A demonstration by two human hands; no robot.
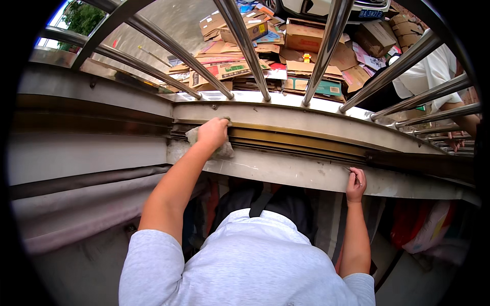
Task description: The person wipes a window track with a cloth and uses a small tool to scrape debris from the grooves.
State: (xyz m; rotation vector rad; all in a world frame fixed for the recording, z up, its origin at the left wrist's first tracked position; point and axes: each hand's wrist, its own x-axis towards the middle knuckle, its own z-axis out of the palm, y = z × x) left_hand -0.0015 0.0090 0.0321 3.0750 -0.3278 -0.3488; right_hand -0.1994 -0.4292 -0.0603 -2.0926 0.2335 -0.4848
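My left hand (pixel 213 132) is closed on a crumpled, dirty grey rag (pixel 225 150), pressed against the left end of a bronze-coloured metal sliding-window track (pixel 291 142). Part of the rag hangs over the pale sill (pixel 264 172) below the track. Farther right, my right hand (pixel 356 184) rests at the sill with its fingers curled. A thin dark tip shows by its fingertips; whether it is something held or a mark on the sill is unclear.
Stainless steel bars (pixel 245 49) rise just beyond the track. A dark window frame (pixel 417 164) covers the track's right end. Outside lie flattened cardboard boxes (pixel 226 70), a white car (pixel 306 7) and a person in a white shirt (pixel 425 76). A pinkish curtain (pixel 88 202) hangs at left.
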